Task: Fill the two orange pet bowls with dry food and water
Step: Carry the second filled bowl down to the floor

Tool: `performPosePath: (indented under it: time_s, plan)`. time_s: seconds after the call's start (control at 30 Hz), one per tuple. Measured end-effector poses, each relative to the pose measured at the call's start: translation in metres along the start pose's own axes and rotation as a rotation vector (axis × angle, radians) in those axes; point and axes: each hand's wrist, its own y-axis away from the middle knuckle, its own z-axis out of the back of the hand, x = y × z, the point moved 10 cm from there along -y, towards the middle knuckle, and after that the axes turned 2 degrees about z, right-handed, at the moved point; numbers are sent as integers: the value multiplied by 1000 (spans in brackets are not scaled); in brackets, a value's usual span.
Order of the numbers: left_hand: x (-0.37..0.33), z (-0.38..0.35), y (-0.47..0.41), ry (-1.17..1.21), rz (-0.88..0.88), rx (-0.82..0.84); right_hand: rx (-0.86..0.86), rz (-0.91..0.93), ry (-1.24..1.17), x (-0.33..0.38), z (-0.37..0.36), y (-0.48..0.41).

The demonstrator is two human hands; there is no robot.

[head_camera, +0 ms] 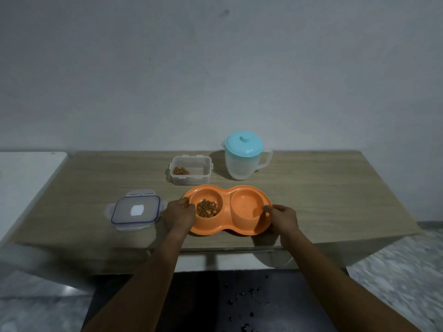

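An orange double pet bowl [226,227] lies on the wooden table [323,192] near its front edge. Its left well holds a small heap of brown dry food [206,208]; its right well [247,207] looks glossy, and I cannot tell if water is in it. My left hand [179,213] grips the bowl's left rim, my right hand [284,218] grips its right rim. Behind the bowl stands an open clear food container [191,170] with a little dry food left. To its right is a clear water jug [244,159] with a light-blue lid.
The container's clear lid [136,209] with a blue seal lies on the table left of the bowl. A white surface [26,176] adjoins the table on the left. A wall rises right behind the table. Below the front edge is a dark floor with wet spots [242,300].
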Motion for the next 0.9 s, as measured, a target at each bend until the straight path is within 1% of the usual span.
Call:
performPosePath:
  time_s: [0.1, 0.23, 0.4, 0.47, 0.5, 0.57, 0.63, 0.73, 0.9]
  plan:
    - [-18, -2, 18, 39, -18, -9, 8, 21, -80, 6, 28, 9]
    - [-57, -17, 59, 82, -85, -22, 1, 66, -184, 17, 87, 20]
    - [-112, -56, 130, 101, -181, -30, -5, 151, -254, 32, 184, 30]
    - [-130, -75, 162, 139, -190, -23, -17, 176, -270, 34, 229, 30]
    - [-142, -93, 189, 151, -201, -18, -27, 184, -282, 33, 266, 32]
    - [-153, -108, 209, 181, -194, -10, -18, 200, -270, 36, 296, 31]
    - [-175, -142, 246, 197, -215, 8, -35, 222, -267, 33, 355, 33]
    - [-206, -201, 299, 211, -230, 58, -111, 230, -281, 22, 447, 28]
    - [-250, -296, 364, 233, -252, 175, -218, 210, -307, -4, 572, 16]
